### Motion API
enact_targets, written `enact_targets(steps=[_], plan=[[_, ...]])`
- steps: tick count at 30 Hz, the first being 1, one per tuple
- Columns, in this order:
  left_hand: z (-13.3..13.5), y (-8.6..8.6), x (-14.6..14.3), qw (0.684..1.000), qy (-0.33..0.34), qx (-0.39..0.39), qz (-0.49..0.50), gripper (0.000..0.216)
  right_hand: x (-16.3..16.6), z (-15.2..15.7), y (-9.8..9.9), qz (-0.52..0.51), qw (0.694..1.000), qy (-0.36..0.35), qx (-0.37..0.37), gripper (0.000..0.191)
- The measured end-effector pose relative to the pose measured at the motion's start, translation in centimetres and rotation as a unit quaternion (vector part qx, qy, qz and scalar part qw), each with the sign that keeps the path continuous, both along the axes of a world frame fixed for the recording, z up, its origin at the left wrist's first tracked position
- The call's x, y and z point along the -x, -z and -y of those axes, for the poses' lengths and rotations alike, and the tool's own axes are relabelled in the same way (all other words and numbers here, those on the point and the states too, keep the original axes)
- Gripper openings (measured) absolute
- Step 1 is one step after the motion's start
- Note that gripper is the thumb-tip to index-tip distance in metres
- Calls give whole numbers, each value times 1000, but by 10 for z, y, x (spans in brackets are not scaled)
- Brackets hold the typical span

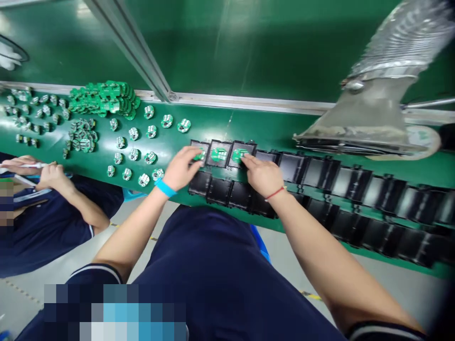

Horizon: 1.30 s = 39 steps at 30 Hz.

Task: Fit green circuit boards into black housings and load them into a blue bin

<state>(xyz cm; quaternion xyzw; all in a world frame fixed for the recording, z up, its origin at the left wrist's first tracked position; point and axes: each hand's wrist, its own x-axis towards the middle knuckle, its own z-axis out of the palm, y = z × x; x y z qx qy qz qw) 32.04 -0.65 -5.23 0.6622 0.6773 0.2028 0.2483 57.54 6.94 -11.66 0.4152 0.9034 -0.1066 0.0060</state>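
Note:
My left hand (180, 168), a blue band at its wrist, curls thumb and fingers around the edge of a green circuit board (201, 155) in the leftmost black plastic case of the upper row. Part of that board is hidden by the fingers. In the adjoining case (212, 162) lies another green circuit board (219, 154), untouched. My right hand (265, 176), with a red string at the wrist, has its closed fingertips on a third circuit board (237, 154) inside the third case (231, 162); its thumb is hidden.
Two rows of black cases (314, 171) run rightward. Small round board assemblies (151, 131) and a stack of green boards (106, 97) stand left. A fume hood (369, 113) hangs low at right. A co-worker's hands (53, 175) are at far left, beside a metal post (131, 47).

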Motion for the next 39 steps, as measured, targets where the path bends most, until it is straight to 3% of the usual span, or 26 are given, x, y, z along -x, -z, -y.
enact_targets(steps=[2,4,6,8,10,13,15,16,20,25,33,36,39], plan=[[34,-4,41,989,-148,4,28,20,7,7,-5,-51,998,10,-18,38],[71,0,69,955,-288,31,67,11,25,18,-12,-102,995,11,2,34],[105,12,78,905,-396,70,140,6,55,34,-18,-143,986,5,80,31],[128,29,73,847,-464,111,234,5,93,51,-19,-168,963,3,210,27],[138,45,60,781,-511,143,329,10,131,68,-13,-175,911,25,373,21],[134,64,44,676,-572,155,438,16,177,86,0,-179,762,182,595,16],[127,72,40,634,-591,141,479,16,198,94,6,-183,676,287,653,15],[124,75,40,625,-593,133,490,15,206,97,7,-187,653,316,662,15],[122,82,46,626,-579,123,507,11,230,104,6,-202,615,357,674,9],[134,84,49,641,-575,111,496,12,249,111,6,-232,578,419,660,17],[147,90,48,658,-566,112,483,16,257,115,8,-250,574,465,626,20],[150,89,48,731,-540,91,408,10,254,112,7,-251,588,462,615,20],[152,81,49,861,-457,19,222,18,239,104,0,-252,600,442,618,19]])
